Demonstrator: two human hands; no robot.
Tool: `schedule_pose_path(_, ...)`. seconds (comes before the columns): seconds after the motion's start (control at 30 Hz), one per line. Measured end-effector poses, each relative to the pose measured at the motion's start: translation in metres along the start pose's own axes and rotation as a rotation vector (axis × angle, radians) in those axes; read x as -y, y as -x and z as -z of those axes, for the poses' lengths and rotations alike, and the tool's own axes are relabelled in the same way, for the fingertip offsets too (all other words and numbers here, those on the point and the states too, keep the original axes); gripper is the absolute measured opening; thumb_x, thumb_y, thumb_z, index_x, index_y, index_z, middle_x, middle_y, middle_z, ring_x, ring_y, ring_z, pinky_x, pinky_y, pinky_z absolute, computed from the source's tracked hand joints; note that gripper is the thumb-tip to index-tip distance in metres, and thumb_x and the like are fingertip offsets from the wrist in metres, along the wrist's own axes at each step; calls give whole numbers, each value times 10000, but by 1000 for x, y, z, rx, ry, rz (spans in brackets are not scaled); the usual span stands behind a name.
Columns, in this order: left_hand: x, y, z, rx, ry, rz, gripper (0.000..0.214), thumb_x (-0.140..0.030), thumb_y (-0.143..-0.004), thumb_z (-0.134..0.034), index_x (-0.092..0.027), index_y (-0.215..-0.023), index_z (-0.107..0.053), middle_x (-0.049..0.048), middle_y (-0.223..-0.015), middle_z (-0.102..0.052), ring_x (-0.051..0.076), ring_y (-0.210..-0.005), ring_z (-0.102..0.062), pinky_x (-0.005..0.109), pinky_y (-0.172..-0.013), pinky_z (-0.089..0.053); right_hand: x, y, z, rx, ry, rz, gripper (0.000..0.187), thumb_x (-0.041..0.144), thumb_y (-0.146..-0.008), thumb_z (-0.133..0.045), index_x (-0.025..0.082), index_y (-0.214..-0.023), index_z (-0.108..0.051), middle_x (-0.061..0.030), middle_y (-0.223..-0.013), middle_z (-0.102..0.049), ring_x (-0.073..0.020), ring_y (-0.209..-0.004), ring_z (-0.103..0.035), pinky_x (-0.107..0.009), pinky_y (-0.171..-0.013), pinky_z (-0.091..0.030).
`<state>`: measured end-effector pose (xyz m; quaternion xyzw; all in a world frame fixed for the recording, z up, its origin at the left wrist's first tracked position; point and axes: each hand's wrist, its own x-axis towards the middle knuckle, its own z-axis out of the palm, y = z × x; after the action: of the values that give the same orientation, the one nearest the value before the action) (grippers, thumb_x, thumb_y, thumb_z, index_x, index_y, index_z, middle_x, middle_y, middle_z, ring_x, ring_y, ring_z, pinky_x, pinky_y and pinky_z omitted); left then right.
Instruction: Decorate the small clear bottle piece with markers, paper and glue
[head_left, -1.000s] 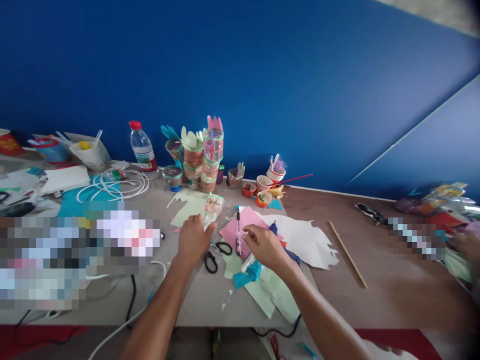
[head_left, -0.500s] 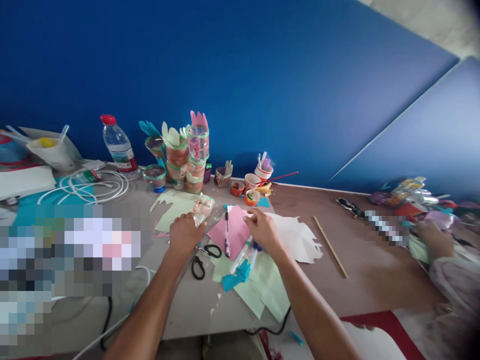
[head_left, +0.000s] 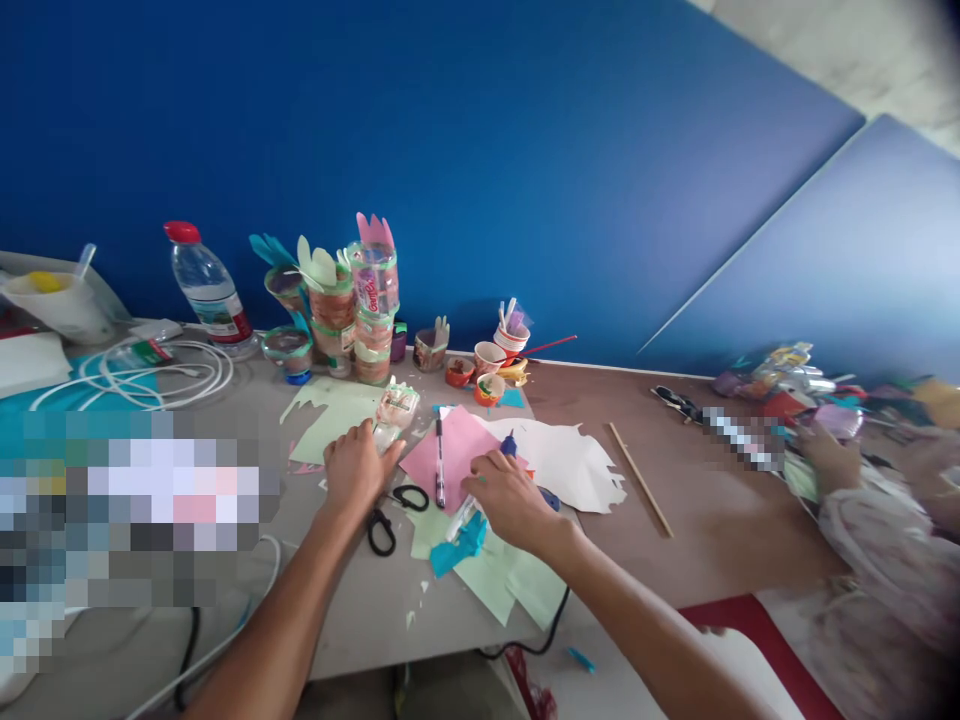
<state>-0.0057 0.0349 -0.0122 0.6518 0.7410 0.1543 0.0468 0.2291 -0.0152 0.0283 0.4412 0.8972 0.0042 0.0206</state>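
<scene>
My left hand (head_left: 352, 470) is closed round the near end of a small clear plastic cup (head_left: 397, 403) with pinkish and green trim. My right hand (head_left: 510, 500) curls over a blue glue gun (head_left: 510, 443), whose tip shows beyond the fingers; most of its body is hidden. Beneath it lie pale green paper (head_left: 487, 580), crumpled blue paper (head_left: 459, 545) and a clear stick. Between my hands, a pen (head_left: 440, 465) rests on pink paper (head_left: 420, 462). Black-handled scissors (head_left: 382, 532) lie by my left wrist.
Decorated cups (head_left: 375, 330) stand stacked against the blue wall, near a water bottle (head_left: 214, 295). Small paper cups (head_left: 490, 387) sit at the back. White paper (head_left: 562, 460) and a wooden stick (head_left: 641, 480) lie rightward. Another person's hand (head_left: 829, 460) is at far right.
My right hand has moved from the pink paper's edge down onto the glue gun, whose tip now points away from me. My left hand keeps the cup. The view has shifted slightly right.
</scene>
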Motion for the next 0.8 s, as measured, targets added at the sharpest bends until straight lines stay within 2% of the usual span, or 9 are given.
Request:
schedule_pose_path(0.1, 0, 3, -1, -22, -8, 5, 620, -480, -866, -476, -49, -1310, -439, 202, -1076, -670, 324, -1003, -629, 425, -908, -368, 1, -8, -3, 38, 66, 90, 206, 46, -829, -516, 158, -925, -659, -118, -1034, -612, -264, -1008, -503, -384, -833, -436)
schedule_pose_path(0.17, 1, 6, -3, -45, 7, 11, 695, -485, -858, -488, -27, -1367, -371, 218, -1101, -660, 331, -1005, -621, 441, -929, -353, 0, -8, -3, -17, 85, 154, 190, 40, -832, -511, 156, -898, -646, -120, -1035, -615, -261, -1018, -501, -388, -846, -445)
schedule_pose_path(0.27, 2, 8, -4, -153, 65, 40, 793, -536, -813, -539, -10, -1381, -366, 252, -1131, -626, 375, -1050, -583, 491, -954, -341, -1, -4, 6, -275, 60, 242, 203, 32, -852, -483, 163, -898, -631, -123, -1081, -624, -260, -1096, -482, -431, -945, -430)
schedule_pose_path(0.33, 1, 9, 1, -306, 177, 42, 769, -549, -789, -567, -31, -1341, -432, 266, -1173, -587, 398, -1106, -542, 516, -957, -346, 1, 0, 19, -480, 16, 251, 204, 43, -872, -472, 165, -933, -623, -114, -1087, -637, -259, -1152, -471, -479, -1032, -383)
schedule_pose_path(0.43, -4, 9, 18, -485, 531, -101, 437, -466, -828, -541, -125, -1092, -609, 194, -1106, -611, 325, -1077, -550, 450, -936, -395, 6, 0, 39, -665, -36, 216, 209, 51, -875, -495, 179, -983, -620, -72, -992, -674, -245, -1110, -512, -510, -1084, -336)
schedule_pose_path(0.5, -8, 10, 31, -357, 817, -270, 244, -373, -873, -488, -183, -832, -637, 90, -867, -641, 222, -872, -589, 350, -838, -443, 10, -5, 46, -748, -50, 185, 229, 44, -867, -516, 203, -981, -636, -43, -913, -686, -229, -1016, -549, -516, -1079, -333)
schedule_pose_path(0.57, -13, 14, 40, -135, 1076, -299, 221, -337, -864, -509, -188, -755, -631, 35, -759, -614, 164, -723, -565, 289, -722, -448, 12, -13, 46, -809, -103, 167, 223, 63, -870, -538, 224, -972, -654, -32, -874, -687, -211, -924, -574, -495, -1033, -377)
schedule_pose_path(0.7, -22, 25, 38, 273, 1511, -272, 183, -322, -814, -615, -192, -938, -649, 16, -848, -607, 113, -629, -557, 258, -629, -443, 16, -33, 37, -854, -458, 75, 188, 140, -912, -527, 207, -1034, -652, -62, -903, -678, -183, -855, -620, -340, -811, -502)
schedule_pose_path(0.8, -27, 29, 30, 369, 1703, -284, 366, -319, -765, -701, -219, -1106, -613, 26, -930, -599, 97, -630, -551, 246, -612, -442, 23, -46, 32, -787, -659, 8, 187, 168, -926, -505, 186, -1046, -647, -85, -946, -672, -182, -887, -634, -301, -782, -510)
